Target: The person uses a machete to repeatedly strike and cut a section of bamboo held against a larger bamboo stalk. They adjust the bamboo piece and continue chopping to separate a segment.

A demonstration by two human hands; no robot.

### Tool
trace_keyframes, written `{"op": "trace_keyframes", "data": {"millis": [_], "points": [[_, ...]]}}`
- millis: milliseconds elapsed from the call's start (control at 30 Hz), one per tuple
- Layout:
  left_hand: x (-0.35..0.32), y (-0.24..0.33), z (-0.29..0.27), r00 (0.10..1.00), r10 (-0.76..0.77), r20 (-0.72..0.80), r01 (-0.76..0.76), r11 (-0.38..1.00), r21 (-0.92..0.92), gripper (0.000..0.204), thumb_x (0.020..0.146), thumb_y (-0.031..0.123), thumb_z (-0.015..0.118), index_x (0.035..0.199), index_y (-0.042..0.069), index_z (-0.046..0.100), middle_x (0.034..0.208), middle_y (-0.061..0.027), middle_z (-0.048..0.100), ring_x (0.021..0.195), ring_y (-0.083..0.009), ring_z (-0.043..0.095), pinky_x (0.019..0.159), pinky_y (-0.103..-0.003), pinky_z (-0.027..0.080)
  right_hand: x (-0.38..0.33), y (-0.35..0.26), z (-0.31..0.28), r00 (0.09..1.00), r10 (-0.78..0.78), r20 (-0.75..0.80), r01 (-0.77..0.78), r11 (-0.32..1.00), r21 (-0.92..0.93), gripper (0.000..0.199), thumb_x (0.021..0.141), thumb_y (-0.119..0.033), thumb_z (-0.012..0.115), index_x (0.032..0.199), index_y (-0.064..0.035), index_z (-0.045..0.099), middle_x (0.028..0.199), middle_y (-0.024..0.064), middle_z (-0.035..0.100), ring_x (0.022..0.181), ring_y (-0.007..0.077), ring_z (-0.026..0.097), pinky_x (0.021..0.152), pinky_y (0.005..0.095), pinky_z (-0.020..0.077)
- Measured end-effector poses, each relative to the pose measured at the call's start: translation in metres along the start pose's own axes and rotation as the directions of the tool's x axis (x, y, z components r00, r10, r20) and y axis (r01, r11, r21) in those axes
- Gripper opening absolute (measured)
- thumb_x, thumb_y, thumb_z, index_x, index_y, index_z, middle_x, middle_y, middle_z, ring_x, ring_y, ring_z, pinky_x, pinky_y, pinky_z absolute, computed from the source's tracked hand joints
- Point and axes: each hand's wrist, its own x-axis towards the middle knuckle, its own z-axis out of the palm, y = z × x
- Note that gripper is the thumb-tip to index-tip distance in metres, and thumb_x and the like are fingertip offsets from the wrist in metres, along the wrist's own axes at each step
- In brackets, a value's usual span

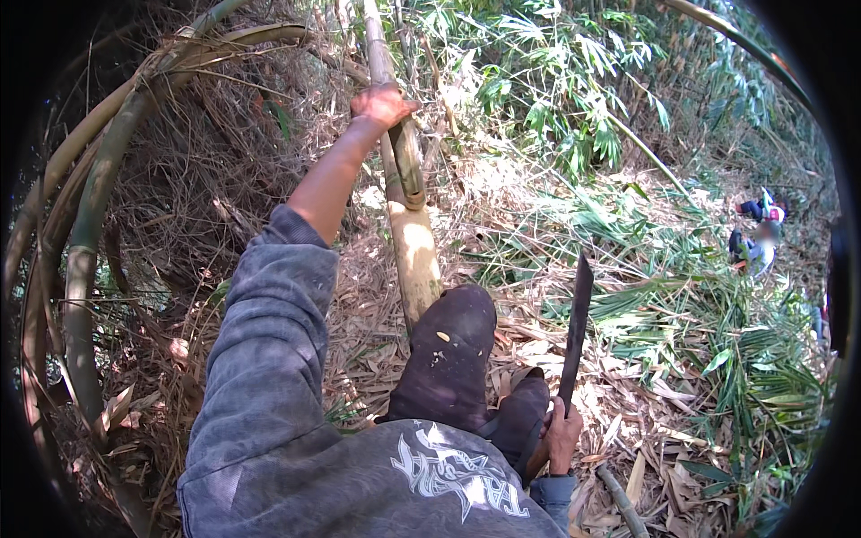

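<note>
Ahead of me, my left hand (383, 106) is wrapped round a bamboo pole (415, 247) that slopes down toward my bent knee. Just below that hand a shorter bamboo section (408, 168) with a cut end lies against the pole. Whether the two are joined under my hand is hidden. The pole's lower end passes behind my knee in dark trousers (446, 359). Down at my right side, my right hand (562, 437) grips the handle of a machete (578, 327), its dark blade pointing up and away from me.
Curved bamboo stems (85, 242) arch along the left over dry brush. Cut green leaves (664, 305) and dry leaf litter cover the ground to the right. A short stick (621, 500) lies near my right hand. Farther off at right is another person (762, 251).
</note>
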Motion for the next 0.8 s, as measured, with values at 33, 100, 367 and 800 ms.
{"op": "trace_keyframes", "data": {"millis": [33,100,367,800], "points": [[0.002,0.0,0.005,1.0,-0.002,0.022,0.004,0.998,-0.055,0.085,0.078,0.082,0.052,0.14,0.023,0.05,0.089,-0.0071,0.068,0.059,-0.0105,0.053,0.045,-0.029,0.042,0.0,-0.001,0.0,1.0,-0.014,-0.001,0.014,1.0,0.0,0.031,0.098,-0.031,0.059,0.086,-0.003,0.061,0.057,0.0002,0.051,0.042,0.0083,0.048,0.039,0.0238,0.038],[-0.013,-0.004,0.001,0.998,-0.027,0.052,0.036,0.982,-0.187,0.082,0.08,0.068,0.065,0.14,0.015,0.05,0.088,-0.006,0.066,0.052,-0.008,0.046,0.041,-0.027,0.036,-0.002,-0.007,0.0,1.0,0.0,0.003,0.0,0.999,-0.033,0.031,0.098,-0.032,0.058,0.088,-0.0028,0.061,0.058,0.0,0.052,0.042,0.0083,0.048,0.039,0.0237,0.0381],[-0.093,-0.129,-0.023,0.866,0.089,0.493,0.223,0.812,-0.539,0.05,0.082,0.037,0.074,0.113,0.0,0.06,0.078,-0.0069,0.062,0.054,-0.0125,0.056,0.043,-0.026,0.047,-0.001,-0.011,0.009,0.998,0.012,0.059,-0.01,0.999,-0.046,0.035,0.098,-0.033,0.058,0.08,-0.0036,0.059,0.056,0.0006,0.05,0.041,0.0085,0.047,0.039,0.0247,0.0374],[-0.331,-0.167,0.144,0.665,0.083,0.743,0.706,-0.396,-0.587,0.048,0.099,0.046,0.048,0.119,0.004,0.057,0.083,-0.013,0.064,0.054,-0.016,0.058,0.043,-0.024,0.046,0.019,-0.026,0.024,0.985,0.035,0.167,-0.017,0.994,-0.11,0.033,0.098,-0.031,0.059,0.104,0.0001,0.065,0.061,0.0012,0.053,0.043,0.01,0.049,0.039,0.0244,0.0391]]}}
